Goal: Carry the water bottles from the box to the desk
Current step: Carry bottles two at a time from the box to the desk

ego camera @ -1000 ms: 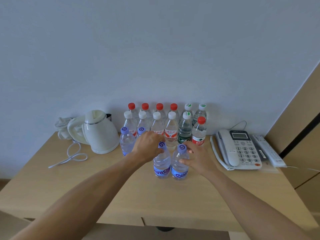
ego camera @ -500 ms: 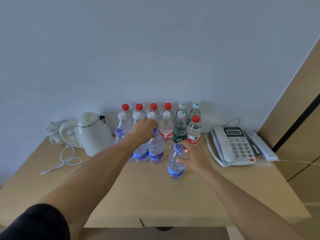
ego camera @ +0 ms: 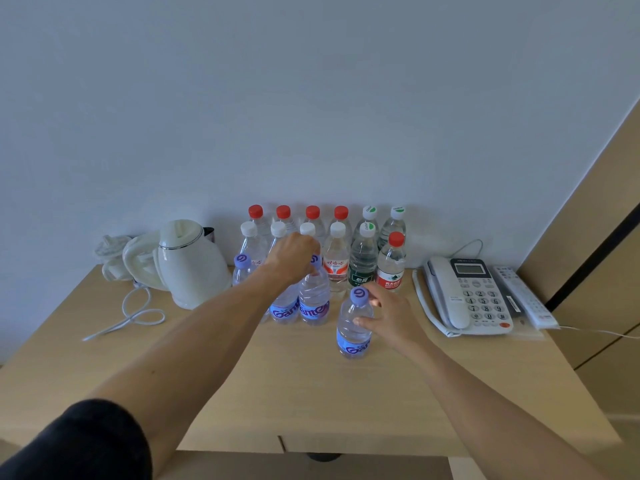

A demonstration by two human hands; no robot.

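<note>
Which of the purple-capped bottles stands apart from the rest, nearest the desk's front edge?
The purple-capped bottle that the right hand touches. It stands alone, forward of the others; the other purple-capped ones sit together further back, under the left hand.

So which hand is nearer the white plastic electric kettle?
Left. The left hand grips a purple-capped bottle just right of the kettle; the right hand is farther right.

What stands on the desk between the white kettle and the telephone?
In the head view, rows of water bottles stand between kettle and telephone.
</note>
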